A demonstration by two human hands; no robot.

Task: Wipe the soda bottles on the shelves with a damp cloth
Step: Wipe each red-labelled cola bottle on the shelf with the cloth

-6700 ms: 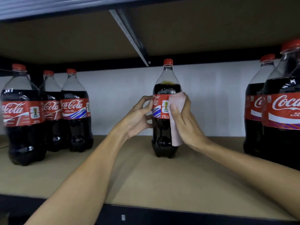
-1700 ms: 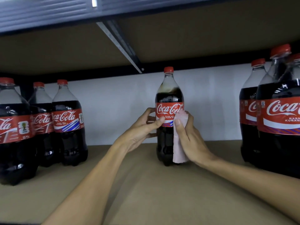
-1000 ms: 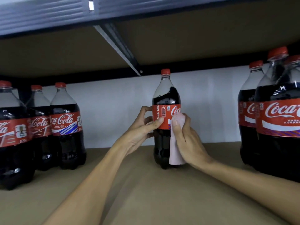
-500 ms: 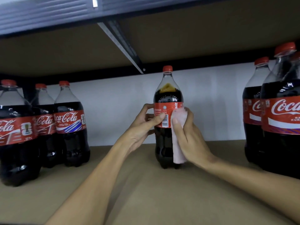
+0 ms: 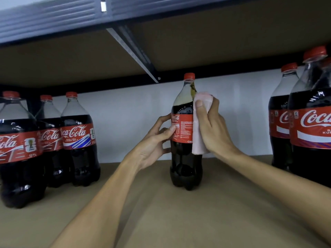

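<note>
Head camera, looking into the shelf: my left hand [image 5: 154, 142] grips the soda bottle [image 5: 186, 158] from its left side. The fingers curl round the red label and the thumb lies across the label's front edge. My right hand [image 5: 213, 127] holds the pink cloth [image 5: 198, 138] against the bottle's right side. The thumb pins the cloth's top fold at the bottle's shoulder and the fingers wrap behind it. The cloth hangs down along the label and ends a little below it, well above the bottle's base.

The bottle stands upright on the brown shelf board [image 5: 161, 215], about midway along it and apart from the others. Its red cap is on, and the cola reaches just above the label.

To the left, a cluster of three bottles [image 5: 78, 140] stands close together, the nearest one partly cut off by the frame edge. To the right, more bottles [image 5: 311, 140] crowd the edge, and I cannot tell how many. A white wall [image 5: 129, 119] runs behind the row. The upper shelf [image 5: 215, 42] with its metal brace sits overhead.
</note>
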